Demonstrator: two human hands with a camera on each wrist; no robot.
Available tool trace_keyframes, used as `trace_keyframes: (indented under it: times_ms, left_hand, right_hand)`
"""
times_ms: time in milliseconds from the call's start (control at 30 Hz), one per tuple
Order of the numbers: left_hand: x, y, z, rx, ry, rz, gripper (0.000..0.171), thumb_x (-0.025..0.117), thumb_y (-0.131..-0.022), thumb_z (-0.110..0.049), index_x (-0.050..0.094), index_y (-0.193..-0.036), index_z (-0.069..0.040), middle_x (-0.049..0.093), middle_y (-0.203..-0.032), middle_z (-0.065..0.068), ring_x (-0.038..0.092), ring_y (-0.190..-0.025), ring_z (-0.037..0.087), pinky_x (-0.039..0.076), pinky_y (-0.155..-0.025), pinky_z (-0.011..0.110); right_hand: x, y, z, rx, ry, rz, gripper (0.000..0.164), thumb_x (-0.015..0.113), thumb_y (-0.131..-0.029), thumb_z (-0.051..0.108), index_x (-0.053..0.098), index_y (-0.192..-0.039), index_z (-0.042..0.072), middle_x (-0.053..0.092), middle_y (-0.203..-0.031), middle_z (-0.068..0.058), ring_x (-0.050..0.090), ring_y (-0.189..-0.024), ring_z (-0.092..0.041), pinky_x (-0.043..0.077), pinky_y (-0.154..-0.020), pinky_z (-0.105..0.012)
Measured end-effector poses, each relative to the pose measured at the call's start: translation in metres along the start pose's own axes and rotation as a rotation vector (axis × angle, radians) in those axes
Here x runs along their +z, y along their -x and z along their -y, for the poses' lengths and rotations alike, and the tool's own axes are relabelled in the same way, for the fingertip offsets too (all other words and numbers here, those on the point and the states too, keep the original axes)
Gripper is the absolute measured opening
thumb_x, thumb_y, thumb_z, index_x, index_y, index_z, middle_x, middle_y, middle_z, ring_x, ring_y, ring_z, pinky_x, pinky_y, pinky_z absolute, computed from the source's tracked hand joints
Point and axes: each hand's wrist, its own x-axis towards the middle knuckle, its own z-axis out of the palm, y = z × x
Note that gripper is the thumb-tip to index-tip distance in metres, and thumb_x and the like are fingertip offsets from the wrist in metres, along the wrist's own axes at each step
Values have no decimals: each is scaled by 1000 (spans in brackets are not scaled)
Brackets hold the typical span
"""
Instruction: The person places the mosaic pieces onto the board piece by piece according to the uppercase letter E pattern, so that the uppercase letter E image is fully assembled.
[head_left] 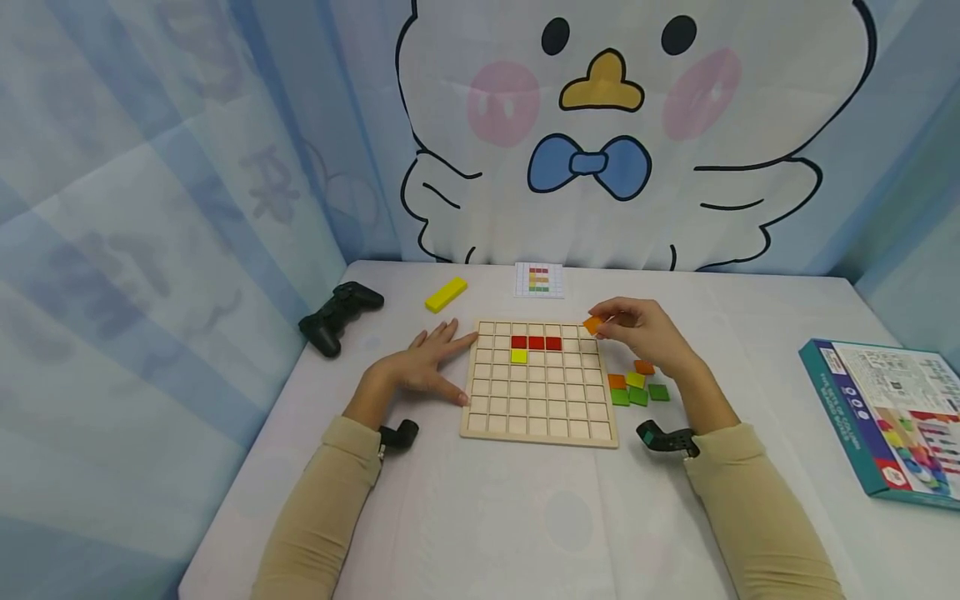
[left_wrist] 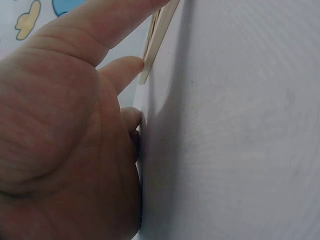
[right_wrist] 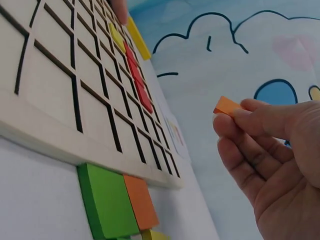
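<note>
My right hand (head_left: 637, 327) pinches an orange square tile (head_left: 592, 325) between thumb and fingers, above the far right corner of a wooden grid board (head_left: 540, 443). In the right wrist view the same orange tile (right_wrist: 227, 106) is held clear of the board. Three red tiles (head_left: 536, 342) sit side by side in one row of the grid, with a yellow tile (head_left: 519, 357) directly below the leftmost. Fingers spread, my left hand (head_left: 420, 364) rests on the table and touches the board's left edge with thumb and index finger.
Loose green, orange and yellow tiles (head_left: 637, 396) lie right of the board. A card with a coloured pattern (head_left: 539, 281) and a yellow block (head_left: 446, 295) lie beyond it. A black game controller (head_left: 341, 317) sits far left; a flat box (head_left: 892, 425) lies at right.
</note>
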Motion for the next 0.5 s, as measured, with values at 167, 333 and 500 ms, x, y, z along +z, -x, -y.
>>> trace_keyframes:
  times_ms: [167, 333, 500]
  left_hand:
    - [0, 0, 1, -1, -5, -1, 118, 83, -77, -64, 14, -168, -35, -14, -176, 9, -16, -162, 26, -12, -130, 52]
    - [1, 0, 1, -1, 2, -2, 118, 83, -77, -64, 14, -168, -36, -14, -176, 8, -16, -162, 25, -12, -130, 52]
    - [0, 0, 1, -1, -2, -1, 118, 83, -77, -64, 14, -168, -36, -14, -176, 8, -16, -162, 25, -12, -130, 52]
  right_hand:
    - [18, -6, 12, -35, -31, 63, 32, 67, -102, 11, 66, -132, 0, 69, -129, -18, 70, -101, -35, 52, -89, -15]
    - [36, -9, 20, -76, -27, 70, 28, 67, -101, 9, 68, -129, 2, 70, -124, -18, 71, -98, -39, 56, -83, -16]
    - [50, -10, 25, -95, 12, 54, 27, 73, -98, 12, 72, -123, 4, 74, -116, -14, 67, -92, -27, 55, -77, -19]
